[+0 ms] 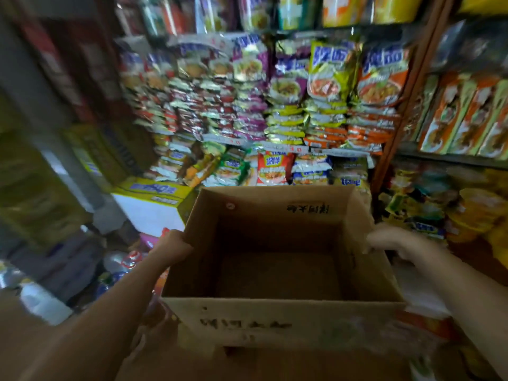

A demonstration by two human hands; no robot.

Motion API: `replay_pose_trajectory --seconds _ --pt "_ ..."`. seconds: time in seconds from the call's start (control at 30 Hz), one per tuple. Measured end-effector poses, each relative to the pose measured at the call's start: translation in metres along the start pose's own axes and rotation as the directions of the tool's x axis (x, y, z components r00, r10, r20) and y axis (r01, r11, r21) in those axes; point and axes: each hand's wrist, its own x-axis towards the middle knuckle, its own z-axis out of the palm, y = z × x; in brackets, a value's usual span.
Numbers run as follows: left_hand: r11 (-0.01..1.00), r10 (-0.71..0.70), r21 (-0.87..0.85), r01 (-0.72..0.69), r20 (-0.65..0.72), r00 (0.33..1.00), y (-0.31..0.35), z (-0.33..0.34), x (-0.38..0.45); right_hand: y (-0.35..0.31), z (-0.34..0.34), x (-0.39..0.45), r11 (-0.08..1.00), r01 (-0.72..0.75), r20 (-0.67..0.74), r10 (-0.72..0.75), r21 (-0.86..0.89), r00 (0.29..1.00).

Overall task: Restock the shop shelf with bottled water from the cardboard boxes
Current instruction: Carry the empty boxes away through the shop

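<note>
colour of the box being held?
Plain brown cardboard box with dark printed characters on its walls; head view, the only one.

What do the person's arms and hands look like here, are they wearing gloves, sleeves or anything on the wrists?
Both arms are bare as far as the picture shows: no sleeves reach the forearms. The left hand and the right hand wear no gloves, and no watch, bracelet or ring can be made out. The right hand is blurred, so small items there could be missed.
</note>
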Motion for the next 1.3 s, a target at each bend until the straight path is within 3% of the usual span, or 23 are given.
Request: replay_pose_trajectory --seconds 0.13,0.3,0.43,0.6,0.73,0.87,0.97,1.13,1.3 --pt "0.994 -0.091 0.057 0.097 -0.113 0.989 -0.035 -0.089 -0.048 -0.079 0.0 -0.04 0.975 0.177 -0.037 -0.183 -0.136 0.982" --pt "0.971 -0.238 -0.054 0.232 -0.247 0.939 -0.104 -0.184 -0.11 -0.191 0.022 -0.085 0.909 0.369 0.027 -0.371 -0.197 0.928" --pt "0.925 -0.38 -0.123 0.359 -0.345 0.859 -0.168 -0.245 -0.168 -0.284 0.064 -0.134 0.833 0.505 0.148 -0.484 -0.224 0.863" --pt "0.835 -0.55 -0.251 0.49 -0.421 0.721 -0.255 -0.313 -0.229 -0.39 0.136 -0.198 0.674 0.681 0.244 -0.636 -0.286 0.732" --pt "0.788 -0.614 -0.331 0.519 -0.486 0.622 -0.331 -0.366 -0.261 -0.456 0.2 -0.253 0.596 0.759 0.261 -0.714 -0.26 0.65" --pt "0.741 -0.652 -0.297 0.603 -0.536 0.537 -0.407 -0.411 -0.282 -0.525 0.266 -0.295 0.529 0.812 0.24 -0.778 -0.247 0.58" --pt "0.697 -0.691 -0.295 0.654 -0.522 0.501 -0.475 -0.449 -0.291 -0.58 0.315 -0.323 0.486 0.841 0.254 -0.805 -0.239 0.537" --pt "0.696 -0.707 -0.376 0.612 -0.51 0.49 -0.571 -0.501 -0.283 -0.663 0.384 -0.353 0.425 0.874 0.273 -0.834 -0.236 0.479" --pt "0.665 -0.728 -0.405 0.628 -0.54 0.422 -0.64 -0.533 -0.255 -0.747 0.459 -0.359 0.364 0.89 0.297 -0.848 -0.276 0.439"
